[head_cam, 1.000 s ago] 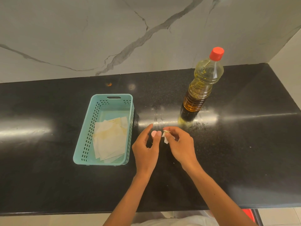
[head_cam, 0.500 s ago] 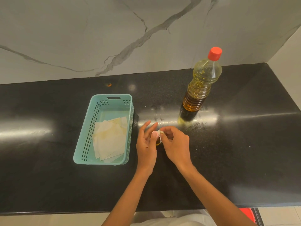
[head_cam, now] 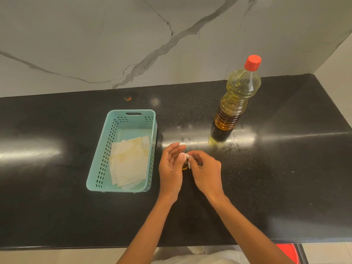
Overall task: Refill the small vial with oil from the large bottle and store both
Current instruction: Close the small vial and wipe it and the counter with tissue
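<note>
The small vial (head_cam: 184, 162), with a pale pink cap and amber oil inside, stands on the black counter between my two hands. My left hand (head_cam: 171, 168) cups its left side with fingers loosely spread. My right hand (head_cam: 205, 170) pinches a small white scrap (head_cam: 189, 162) against the vial's top. Most of the vial is hidden by my fingers. The large oil bottle (head_cam: 235, 100) with a red cap (head_cam: 253, 62) stands upright behind and to the right, untouched.
A teal plastic basket (head_cam: 133, 115) lined with stained paper sheets (head_cam: 129, 162) sits left of my hands. The marble wall rises behind the counter and a side wall closes the right end. The counter's front edge runs near my body.
My hands have closed in around the vial. The right hand brought the white scrap from beside the pink cap onto the vial's top.
</note>
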